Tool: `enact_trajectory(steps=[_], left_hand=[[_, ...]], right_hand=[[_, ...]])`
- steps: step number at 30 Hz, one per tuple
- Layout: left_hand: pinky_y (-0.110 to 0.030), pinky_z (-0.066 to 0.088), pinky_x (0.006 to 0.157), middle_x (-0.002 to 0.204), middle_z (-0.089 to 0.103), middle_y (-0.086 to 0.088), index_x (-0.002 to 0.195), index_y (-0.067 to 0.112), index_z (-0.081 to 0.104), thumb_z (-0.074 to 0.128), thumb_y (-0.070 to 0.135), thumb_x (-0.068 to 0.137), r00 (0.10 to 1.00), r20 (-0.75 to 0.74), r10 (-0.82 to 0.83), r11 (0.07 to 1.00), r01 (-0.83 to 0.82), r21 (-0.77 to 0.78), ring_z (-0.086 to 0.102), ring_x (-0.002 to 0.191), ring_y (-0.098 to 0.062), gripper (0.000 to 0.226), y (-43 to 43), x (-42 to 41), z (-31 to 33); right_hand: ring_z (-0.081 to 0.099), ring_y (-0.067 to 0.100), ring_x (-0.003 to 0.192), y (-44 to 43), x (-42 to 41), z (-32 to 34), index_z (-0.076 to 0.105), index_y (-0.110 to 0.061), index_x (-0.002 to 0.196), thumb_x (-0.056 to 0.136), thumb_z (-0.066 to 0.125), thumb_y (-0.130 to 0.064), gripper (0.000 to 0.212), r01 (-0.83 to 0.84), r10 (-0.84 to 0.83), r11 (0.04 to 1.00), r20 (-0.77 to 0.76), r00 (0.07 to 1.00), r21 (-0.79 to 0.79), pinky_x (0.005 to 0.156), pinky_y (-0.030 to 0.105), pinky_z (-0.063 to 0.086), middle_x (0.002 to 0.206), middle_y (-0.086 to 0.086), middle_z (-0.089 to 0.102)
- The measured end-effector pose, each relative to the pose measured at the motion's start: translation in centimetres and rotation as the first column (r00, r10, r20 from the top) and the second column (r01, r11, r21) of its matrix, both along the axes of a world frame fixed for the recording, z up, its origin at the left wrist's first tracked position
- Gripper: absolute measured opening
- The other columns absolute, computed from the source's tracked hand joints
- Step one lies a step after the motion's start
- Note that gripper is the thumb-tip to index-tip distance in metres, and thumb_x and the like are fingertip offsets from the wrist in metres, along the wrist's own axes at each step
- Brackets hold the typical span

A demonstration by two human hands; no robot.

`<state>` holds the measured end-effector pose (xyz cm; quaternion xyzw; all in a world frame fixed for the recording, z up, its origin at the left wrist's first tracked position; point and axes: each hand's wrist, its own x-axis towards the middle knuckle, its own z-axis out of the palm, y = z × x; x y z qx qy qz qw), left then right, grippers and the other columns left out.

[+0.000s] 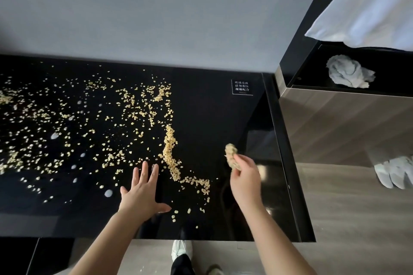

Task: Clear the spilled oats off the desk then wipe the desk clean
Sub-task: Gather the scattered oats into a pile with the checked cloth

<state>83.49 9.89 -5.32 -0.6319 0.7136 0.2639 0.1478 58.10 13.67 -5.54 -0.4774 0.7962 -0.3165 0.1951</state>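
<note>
Pale oats (85,123) lie scattered over most of the black glass desk (201,105), with a thicker swept ridge of oats (170,152) running down near the middle. My left hand (143,192) lies flat on the glass with its fingers spread, just left of that ridge. My right hand (244,176) is raised above the desk's right part, its fingers curled round a clump of oats (231,155). A crumpled white cloth (348,72) sits in a dark recess at the upper right.
A white label with printed text (243,87) is stuck at the desk's back right corner. A wood-faced cabinet (346,127) stands to the right of the desk. White bedding (366,4) hangs above it. Several pale droplets (108,193) dot the glass. My shoe (181,250) shows below the front edge.
</note>
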Motion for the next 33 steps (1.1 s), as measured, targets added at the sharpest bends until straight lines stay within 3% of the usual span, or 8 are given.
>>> enact_trajectory(steps=[3,7,11,14,18,23,28,33], left_hand=[[-0.062,0.016,0.113,0.156,-0.029,0.0,0.15,0.028,-0.016,0.077,0.053,0.07,1.0,0.019,-0.01,1.0,0.009,0.015,-0.019,0.146,-0.027,0.126,0.3,0.2,0.0],[-0.065,0.017,0.111,0.156,-0.028,-0.001,0.151,0.028,-0.014,0.079,0.05,0.069,0.999,0.03,-0.012,0.999,0.011,0.032,-0.019,0.146,-0.028,0.126,-0.1,-0.1,0.1],[-0.071,0.019,0.107,0.157,-0.025,0.002,0.152,0.032,-0.005,0.079,0.046,0.071,1.0,-0.012,-0.027,0.999,0.027,0.021,-0.017,0.146,-0.026,0.118,-1.4,0.5,-0.3],[-0.073,0.02,0.105,0.158,-0.021,0.005,0.152,0.036,0.0,0.076,0.046,0.074,0.997,-0.006,-0.075,0.997,0.075,0.007,-0.016,0.147,-0.021,0.11,-2.4,1.4,-0.3],[-0.074,0.016,0.105,0.159,-0.018,0.007,0.151,0.041,0.005,0.074,0.046,0.076,0.993,-0.043,-0.108,0.994,0.106,-0.029,-0.014,0.147,-0.019,0.102,-2.4,2.2,-0.1],[-0.072,0.013,0.107,0.155,-0.03,0.009,0.15,0.042,-0.003,0.075,0.044,0.076,0.985,-0.084,-0.15,0.988,0.147,-0.037,-0.017,0.147,-0.021,0.107,-0.9,3.0,-0.2],[-0.069,0.01,0.11,0.156,-0.028,0.006,0.151,0.038,-0.008,0.076,0.044,0.075,0.983,-0.088,-0.16,0.987,0.157,-0.045,-0.017,0.146,-0.02,0.113,-0.5,3.6,-0.7],[-0.067,0.008,0.111,0.158,-0.023,0.002,0.152,0.033,-0.003,0.077,0.043,0.075,0.989,-0.111,-0.102,0.994,0.097,-0.056,-0.016,0.147,-0.019,0.112,-0.6,3.6,-1.0]], right_hand=[[0.049,0.024,0.119,3.2,-1.0,-0.8,0.056,-0.007,0.133,0.088,0.056,0.004,0.046,0.114,-0.115,0.985,0.006,0.993,0.132,0.094,0.019,0.037,0.13,0.009,0.053],[0.047,0.018,0.115,4.2,4.1,-1.3,0.058,-0.013,0.132,0.087,0.056,0.002,0.047,-0.008,0.015,0.99,-0.053,0.998,0.138,0.091,0.015,0.038,0.133,0.003,0.051],[0.042,0.011,0.118,1.0,10.6,-0.6,0.055,-0.019,0.134,0.092,0.054,-0.005,0.045,-0.108,0.108,0.981,0.008,0.994,0.159,0.096,0.019,0.043,0.135,-0.006,0.047],[0.042,0.011,0.122,-0.9,13.0,-0.2,0.054,-0.017,0.136,0.092,0.054,-0.003,0.046,-0.129,0.117,0.979,0.083,0.99,0.16,0.095,0.014,0.039,0.135,-0.006,0.046],[0.05,0.014,0.117,1.1,10.6,0.7,0.058,-0.012,0.132,0.088,0.056,0.002,0.046,-0.01,0.005,0.999,0.091,0.996,0.052,0.091,0.007,0.034,0.128,-0.001,0.053],[0.057,0.018,0.106,7.7,6.6,-0.3,0.06,-0.006,0.129,0.087,0.06,0.004,0.043,0.234,-0.24,0.965,0.034,0.97,0.117,0.091,0.02,0.045,0.118,0.003,0.05],[0.054,0.007,0.094,8.2,11.9,-1.1,0.061,-0.012,0.121,0.087,0.061,-0.002,0.036,0.17,-0.181,0.971,0.051,0.982,0.166,0.073,0.003,0.039,0.11,-0.007,0.041],[0.057,0.007,0.1,3.5,18.0,-1.0,0.059,-0.018,0.124,0.091,0.061,-0.012,0.033,0.099,-0.116,0.99,0.185,0.976,0.098,0.083,0.012,0.049,0.118,-0.005,0.046]])
